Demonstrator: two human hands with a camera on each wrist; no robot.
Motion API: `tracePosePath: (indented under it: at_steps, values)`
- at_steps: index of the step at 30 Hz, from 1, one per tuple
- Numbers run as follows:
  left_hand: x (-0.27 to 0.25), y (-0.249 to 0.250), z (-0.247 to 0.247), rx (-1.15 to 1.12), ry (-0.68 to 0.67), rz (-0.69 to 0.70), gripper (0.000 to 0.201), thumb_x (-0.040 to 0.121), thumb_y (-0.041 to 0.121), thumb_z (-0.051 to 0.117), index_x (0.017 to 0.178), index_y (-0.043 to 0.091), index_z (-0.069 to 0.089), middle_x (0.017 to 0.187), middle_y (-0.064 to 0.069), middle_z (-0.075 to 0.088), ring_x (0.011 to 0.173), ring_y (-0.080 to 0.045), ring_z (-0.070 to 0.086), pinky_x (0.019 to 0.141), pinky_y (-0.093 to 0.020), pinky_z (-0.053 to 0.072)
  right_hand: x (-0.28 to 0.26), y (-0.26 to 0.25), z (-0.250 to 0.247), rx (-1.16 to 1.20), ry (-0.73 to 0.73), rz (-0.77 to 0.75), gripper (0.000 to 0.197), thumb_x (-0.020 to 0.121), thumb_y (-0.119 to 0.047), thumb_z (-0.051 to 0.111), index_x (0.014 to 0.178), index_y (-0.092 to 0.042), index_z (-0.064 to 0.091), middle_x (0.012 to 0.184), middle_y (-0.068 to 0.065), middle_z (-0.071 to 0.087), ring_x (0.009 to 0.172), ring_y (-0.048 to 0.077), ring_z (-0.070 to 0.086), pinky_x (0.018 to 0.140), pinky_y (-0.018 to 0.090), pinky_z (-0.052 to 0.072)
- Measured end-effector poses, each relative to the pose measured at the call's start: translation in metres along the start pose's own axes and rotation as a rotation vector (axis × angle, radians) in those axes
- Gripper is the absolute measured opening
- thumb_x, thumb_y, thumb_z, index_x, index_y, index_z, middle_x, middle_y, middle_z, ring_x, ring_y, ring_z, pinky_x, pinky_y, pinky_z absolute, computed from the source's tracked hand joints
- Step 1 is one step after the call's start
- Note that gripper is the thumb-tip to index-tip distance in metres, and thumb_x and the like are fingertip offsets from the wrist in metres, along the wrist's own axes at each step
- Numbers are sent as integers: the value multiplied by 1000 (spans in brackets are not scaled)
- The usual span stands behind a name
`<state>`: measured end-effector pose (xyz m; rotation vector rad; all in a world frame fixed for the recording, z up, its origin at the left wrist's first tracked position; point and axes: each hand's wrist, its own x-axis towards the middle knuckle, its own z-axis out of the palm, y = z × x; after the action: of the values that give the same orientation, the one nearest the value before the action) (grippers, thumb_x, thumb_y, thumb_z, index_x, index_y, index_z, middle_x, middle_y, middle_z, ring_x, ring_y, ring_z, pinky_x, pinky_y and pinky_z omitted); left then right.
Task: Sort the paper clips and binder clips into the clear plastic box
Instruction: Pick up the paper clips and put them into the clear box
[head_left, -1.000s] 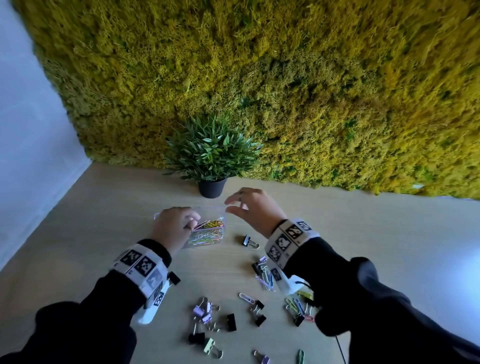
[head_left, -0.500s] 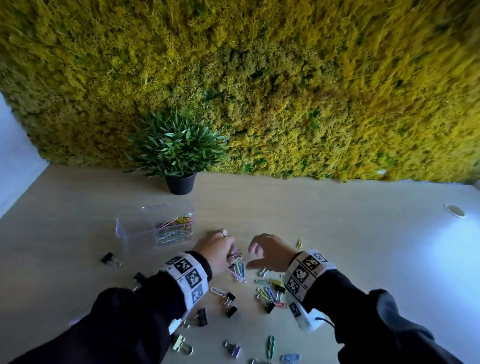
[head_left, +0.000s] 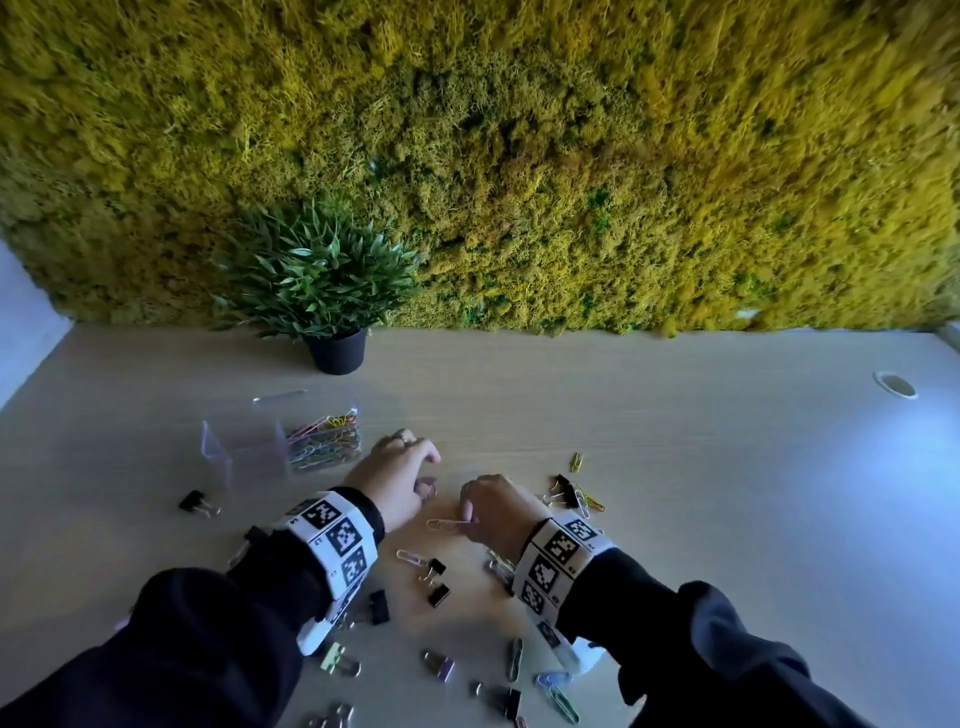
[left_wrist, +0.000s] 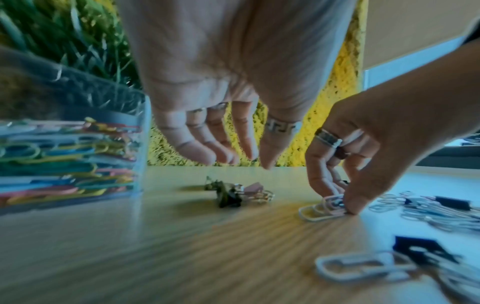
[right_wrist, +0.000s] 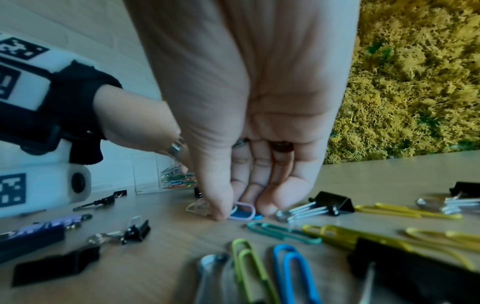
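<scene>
The clear plastic box (head_left: 244, 452) stands left of my hands, with colourful paper clips (head_left: 324, 441) in its right compartment. My left hand (head_left: 423, 475) hangs with relaxed fingers just above a small heap of binder clips (left_wrist: 239, 191), which lies on the table untouched. My right hand (right_wrist: 233, 209) pinches a couple of paper clips (right_wrist: 242, 210) between thumb and fingers, pressed against the tabletop. More paper clips (right_wrist: 283, 232) and black binder clips (right_wrist: 332, 202) lie scattered around and behind that hand.
A potted plant (head_left: 332, 291) stands behind the box, in front of a moss wall (head_left: 571, 156). One black binder clip (head_left: 195, 502) lies left of the box. Several clips (head_left: 439, 595) are spread between my forearms. A round cable hole (head_left: 895, 384) sits at the far right.
Both hands left the box and came down to the loose clips on the table. The right hand has closed its thumb and fingers on paper clips.
</scene>
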<state>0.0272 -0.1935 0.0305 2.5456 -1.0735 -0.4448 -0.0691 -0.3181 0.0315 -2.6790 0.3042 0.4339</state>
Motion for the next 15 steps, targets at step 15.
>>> tracePosePath:
  at_steps: [15]
  values:
    - [-5, 41, 18, 39, -305, 87, 15, 84, 13, 63, 96, 5, 67, 105, -10, 69, 96, -21, 62, 79, -23, 43, -20, 33, -15, 380, 83, 0, 22, 78, -10, 71, 97, -2, 63, 91, 10, 73, 74, 10, 62, 60, 2, 43]
